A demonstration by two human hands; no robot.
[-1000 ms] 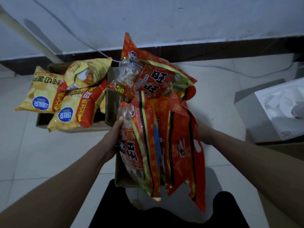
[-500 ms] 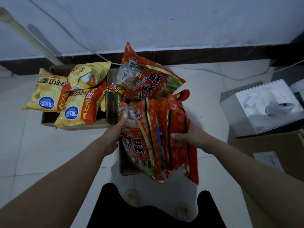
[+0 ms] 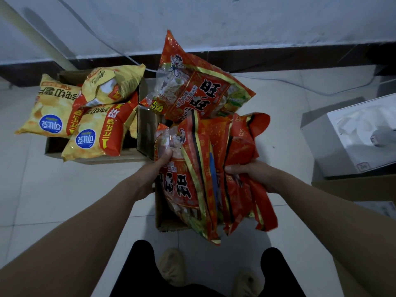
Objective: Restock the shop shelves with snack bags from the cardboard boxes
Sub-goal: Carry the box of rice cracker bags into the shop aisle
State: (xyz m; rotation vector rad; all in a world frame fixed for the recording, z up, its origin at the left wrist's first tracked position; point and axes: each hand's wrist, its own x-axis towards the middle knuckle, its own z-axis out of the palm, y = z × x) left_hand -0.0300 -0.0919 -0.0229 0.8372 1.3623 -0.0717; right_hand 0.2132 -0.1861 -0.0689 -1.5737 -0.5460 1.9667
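Both hands are on a bundle of red bags (image 3: 205,174) held upright over the near box (image 3: 165,219). Left hand (image 3: 154,170) is pressed flat against the bundle's left face, fingers extended up along the front bag, thumb side hidden, so it looks like a clamp from the side rather than a closed fist. Right hand (image 3: 250,174) is curled around the bundle's right edge, fingers (image 3: 230,169) wrapped onto the front of a crumpled red bag, closed on it. The bundle is several bags thick, edges toward the camera, lower ends hanging down past the box's near rim. One more red bag (image 3: 199,86) lies tilted on top of the box contents just behind the bundle, printed face up, not touched by either hand. Second box (image 3: 102,157) sits to the left, touching or just beside the near box, and is heaped with yellow bags (image 3: 90,112); at least three show, overhanging its rims. Both boxes stand on a pale tile floor (image 3: 53,200) near the wall (image 3: 235,22). A white box (image 3: 347,142) sits well to the right, with a brown carton (image 3: 360,187) in front of it. The person's shoes (image 3: 171,266) are at the bottom, just short of the near box.
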